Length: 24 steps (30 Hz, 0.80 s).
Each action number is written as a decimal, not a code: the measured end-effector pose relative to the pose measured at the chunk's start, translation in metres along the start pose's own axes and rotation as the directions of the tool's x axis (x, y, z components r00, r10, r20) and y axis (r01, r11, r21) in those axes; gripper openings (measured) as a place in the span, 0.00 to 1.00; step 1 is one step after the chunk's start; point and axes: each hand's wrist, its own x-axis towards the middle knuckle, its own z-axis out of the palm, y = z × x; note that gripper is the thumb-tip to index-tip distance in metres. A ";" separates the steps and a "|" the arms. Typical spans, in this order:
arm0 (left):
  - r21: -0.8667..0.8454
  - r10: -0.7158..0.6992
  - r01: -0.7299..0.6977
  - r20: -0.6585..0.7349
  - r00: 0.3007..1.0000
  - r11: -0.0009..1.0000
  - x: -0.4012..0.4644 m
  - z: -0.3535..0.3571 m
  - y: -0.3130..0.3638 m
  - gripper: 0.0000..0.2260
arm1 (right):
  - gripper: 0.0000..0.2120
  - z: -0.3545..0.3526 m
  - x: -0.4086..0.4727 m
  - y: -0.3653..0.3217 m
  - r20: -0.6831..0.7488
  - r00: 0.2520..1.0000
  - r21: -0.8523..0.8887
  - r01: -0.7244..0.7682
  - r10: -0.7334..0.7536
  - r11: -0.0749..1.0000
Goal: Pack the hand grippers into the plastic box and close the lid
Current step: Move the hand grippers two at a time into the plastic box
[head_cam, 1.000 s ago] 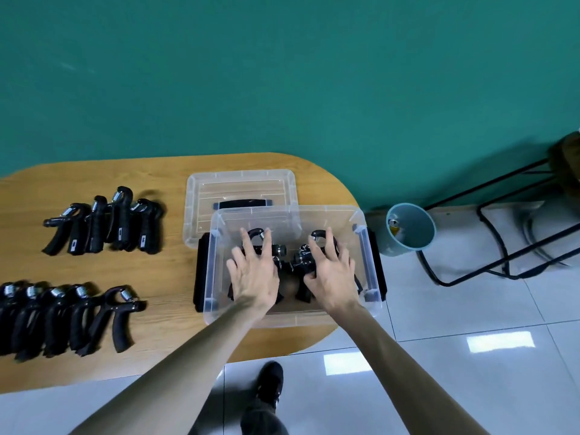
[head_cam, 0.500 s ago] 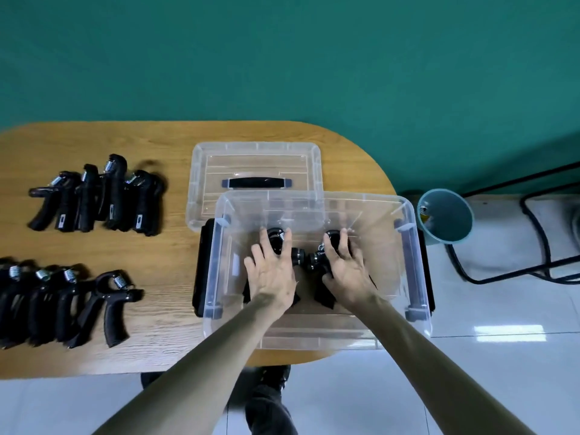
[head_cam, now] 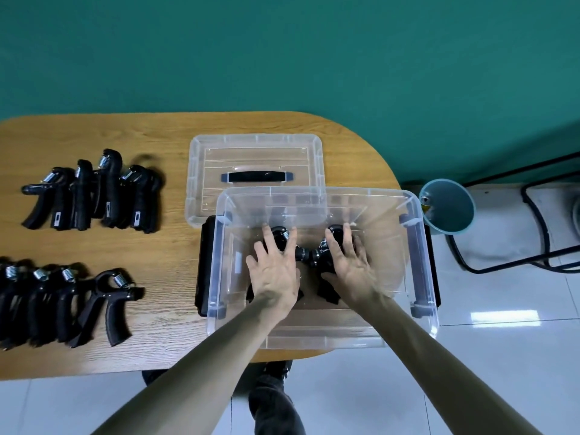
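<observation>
The box (head_cam: 420,246) sits at the tabletop (head_cam: 125,142) right end, its near wall overhanging the edge. Inside, the left hand (head_cam: 276,271) and right hand (head_cam: 351,268) each press flat, straight-fingered, on a gripper (head_cam: 284,238). The lid (head_cam: 255,155) lies just behind; two gripper rows (head_cam: 91,196) lie well left. A bin (head_cam: 448,205) stands beside the box.

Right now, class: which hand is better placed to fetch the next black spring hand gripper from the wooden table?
Left hand: the loose black spring hand grippers lie on its side of the clear plastic box; the right hand is farther away.

Each hand gripper (head_cam: 326,262) in the plastic box (head_cam: 420,246) lies mostly hidden under a hand (head_cam: 274,271).
</observation>
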 end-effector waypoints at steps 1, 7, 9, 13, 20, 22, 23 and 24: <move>-0.017 0.002 -0.002 0.009 1.000 1.000 -0.001 -0.001 -0.001 0.38 | 0.39 -0.001 -0.001 -0.002 -0.020 1.000 -0.039 -0.015 0.014 0.999; -0.044 0.028 -0.028 -0.015 1.000 0.999 -0.022 -0.029 -0.016 0.33 | 0.29 -0.022 -0.019 -0.022 -0.159 0.987 -0.178 -0.056 0.028 0.983; 0.018 0.131 -0.130 -0.019 0.991 0.991 -0.033 -0.048 -0.023 0.33 | 0.27 -0.035 -0.032 -0.040 -0.184 0.983 -0.213 -0.033 -0.007 0.976; 0.098 0.331 -0.330 0.005 0.944 0.939 -0.037 -0.082 -0.042 0.33 | 0.24 -0.063 -0.046 -0.076 -0.175 0.984 -0.196 -0.004 -0.031 0.981; 0.141 0.382 -0.359 -0.203 0.902 0.923 -0.044 -0.144 -0.123 0.34 | 0.23 -0.098 -0.052 -0.161 -0.298 0.943 -0.295 0.059 -0.150 0.954; 0.124 0.328 -0.307 -0.230 0.916 0.944 -0.047 -0.154 -0.158 0.32 | 0.24 -0.100 -0.050 -0.197 -0.307 0.935 -0.312 0.075 -0.175 0.947; 0.113 0.302 -0.282 -0.239 0.923 0.953 -0.049 -0.158 -0.175 0.30 | 0.24 -0.099 -0.049 -0.216 -0.306 0.934 -0.315 0.083 -0.184 0.945; 0.101 0.284 -0.267 -0.242 0.928 0.958 -0.050 -0.161 -0.193 0.30 | 0.24 -0.097 -0.047 -0.234 -0.300 0.934 -0.312 0.094 -0.192 0.945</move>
